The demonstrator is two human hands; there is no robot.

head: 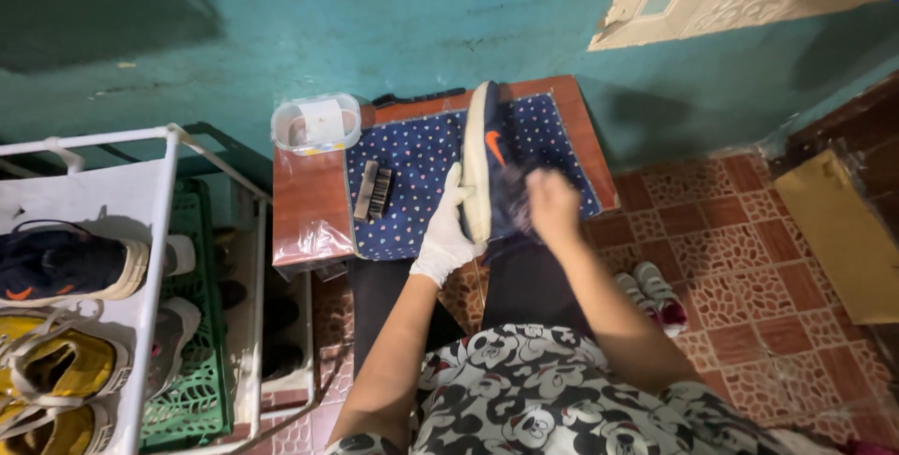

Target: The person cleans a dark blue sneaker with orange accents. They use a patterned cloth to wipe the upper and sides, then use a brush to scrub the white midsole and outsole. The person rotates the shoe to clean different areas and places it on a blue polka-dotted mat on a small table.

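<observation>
Scrubbing looked underway: the gloved left hand (448,230) gripped the shoe (489,163) by its sole, the right hand (552,204) closed, blurred, against its side; brush (375,190) lay left of the shoe.

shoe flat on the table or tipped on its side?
Tipped on its side: the shoe shows its pale sole edge toward the gloved left hand, which holds it.

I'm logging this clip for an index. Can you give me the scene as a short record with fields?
setting: small red-brown table against a teal wall, tiled floor
left hand: in a white glove, holds the navy sneaker on edge by its pale sole
right hand: bare, blurred, at the sneaker's upper
under the shoe: navy dotted cloth
beside it: brush, clear lidded container
left side: white rack with shoes
</observation>
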